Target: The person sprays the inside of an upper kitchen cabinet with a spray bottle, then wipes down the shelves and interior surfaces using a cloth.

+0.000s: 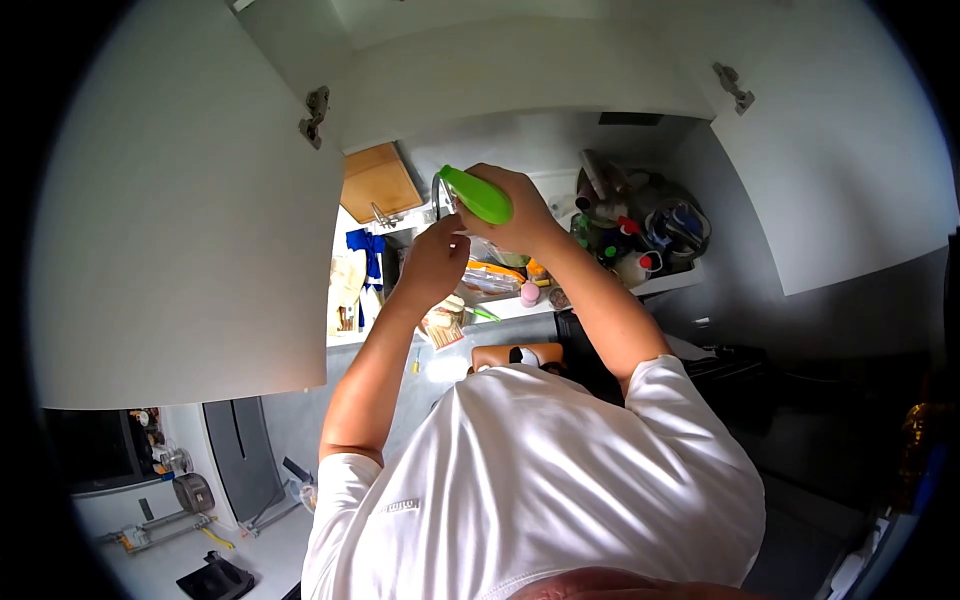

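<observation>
My right hand (515,205) is wrapped round a bright green, smooth, elongated thing (480,196), which narrows toward its upper left end. Its exact kind does not show. Just below and to the left, my left hand (437,262) is closed, its fingertips close to those of the right hand. Whatever those fingers may hold is hidden. Both hands are raised over a counter, between two open cabinet doors. Behind the green thing a curved metal faucet (437,190) partly shows.
Open cabinet doors flank me, a left door (190,220) and a right door (840,150). A wooden board (380,182) leans at the back left. Several bottles, one with a red cap (651,262), crowd the counter's right end. A pink jar (529,293) stands near its front edge.
</observation>
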`<state>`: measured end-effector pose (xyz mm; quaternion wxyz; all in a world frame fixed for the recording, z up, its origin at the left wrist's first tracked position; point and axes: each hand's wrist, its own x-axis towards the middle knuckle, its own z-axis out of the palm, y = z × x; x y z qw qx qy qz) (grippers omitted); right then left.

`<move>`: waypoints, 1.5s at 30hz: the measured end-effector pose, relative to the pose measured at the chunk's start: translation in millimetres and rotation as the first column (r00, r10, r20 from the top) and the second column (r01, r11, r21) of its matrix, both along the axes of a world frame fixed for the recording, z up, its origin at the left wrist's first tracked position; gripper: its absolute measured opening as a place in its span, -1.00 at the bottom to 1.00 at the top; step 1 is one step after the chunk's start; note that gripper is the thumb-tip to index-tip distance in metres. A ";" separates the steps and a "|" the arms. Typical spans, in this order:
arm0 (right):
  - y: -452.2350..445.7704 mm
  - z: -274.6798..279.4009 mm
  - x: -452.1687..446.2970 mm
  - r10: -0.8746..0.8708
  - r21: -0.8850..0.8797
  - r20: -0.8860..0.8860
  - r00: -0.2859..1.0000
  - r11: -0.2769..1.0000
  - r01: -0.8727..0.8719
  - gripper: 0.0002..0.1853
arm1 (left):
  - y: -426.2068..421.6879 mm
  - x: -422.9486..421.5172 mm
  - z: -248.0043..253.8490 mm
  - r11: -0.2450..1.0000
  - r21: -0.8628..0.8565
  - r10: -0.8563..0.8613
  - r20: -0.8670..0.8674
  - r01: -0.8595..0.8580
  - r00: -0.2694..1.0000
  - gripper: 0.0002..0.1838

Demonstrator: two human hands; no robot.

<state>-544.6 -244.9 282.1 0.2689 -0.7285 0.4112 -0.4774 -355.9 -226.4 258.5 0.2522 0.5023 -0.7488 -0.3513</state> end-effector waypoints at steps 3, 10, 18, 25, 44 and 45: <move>4.9 0.8 -10.1 -0.059 0.068 -0.023 0.998 0.996 0.061 -0.67 | -1.3 1.8 -7.5 0.999 -0.041 0.006 -0.026 -0.007 1.000 -0.61; 16.0 -4.3 -62.0 -0.218 0.050 0.136 0.966 0.976 0.213 -0.77 | -7.3 -8.0 -13.0 1.000 -0.018 -0.010 -0.056 0.009 0.998 -0.59; 26.3 -17.2 -118.9 -0.387 0.033 0.328 0.862 0.916 0.399 -0.76 | -10.1 -28.3 -9.7 0.996 -0.033 -0.077 -0.007 0.077 0.997 -0.59; 28.1 -21.4 -171.7 -0.574 0.007 0.413 0.707 0.778 0.628 -0.77 | -12.5 -36.0 -13.7 0.995 -0.018 -0.099 0.007 0.099 0.995 -0.58; -9.2 37.1 -88.0 -0.264 -0.039 0.105 0.959 0.962 0.270 -0.67 | -9.7 -44.1 -21.2 0.993 -0.009 -0.117 -0.049 0.116 0.992 -0.58; -15.1 45.7 -77.8 -0.263 -0.045 0.105 0.959 0.962 0.269 -0.70 | -9.3 -43.5 -21.7 0.993 0.008 -0.114 -0.069 0.115 0.991 -0.59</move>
